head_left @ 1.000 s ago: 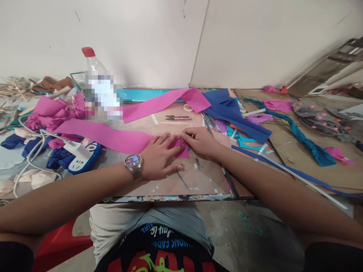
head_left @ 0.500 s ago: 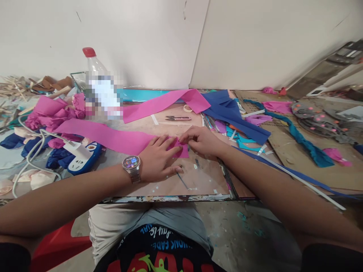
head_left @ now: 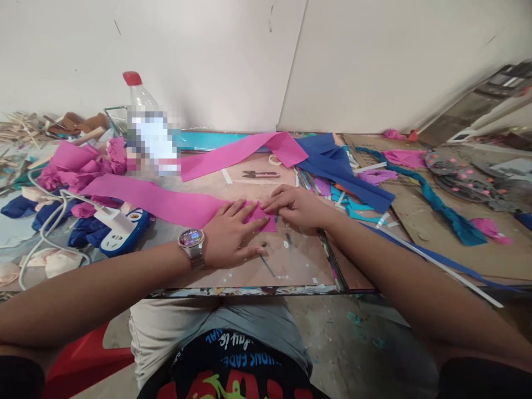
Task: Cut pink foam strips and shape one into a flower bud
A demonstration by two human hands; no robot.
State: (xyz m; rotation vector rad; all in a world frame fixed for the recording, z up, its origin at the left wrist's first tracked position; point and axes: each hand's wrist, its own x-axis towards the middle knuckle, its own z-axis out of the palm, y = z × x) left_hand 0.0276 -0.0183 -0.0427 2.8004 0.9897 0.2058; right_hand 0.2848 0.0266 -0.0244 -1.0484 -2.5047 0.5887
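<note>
While left hand (head_left: 230,231) lies flat, fingers spread, on the pink strip (head_left: 183,208) nearside of the snips (head_left: 261,174), right hand (head_left: 298,206) has fingertips at its end, can't tell if pinching; I'd press evenly, avoid creases.

Matt, smooth pink strip (head_left: 183,206), cloth or paper; shiny metal watch strap (head_left: 197,259); clear, glossy plastic bottle (head_left: 144,98); dull brown cardboard (head_left: 411,208)

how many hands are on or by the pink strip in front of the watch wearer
2: the left hand lies spread on the pink strip; the right hand has its fingers at the strip's right end. None appear hidden.
</note>
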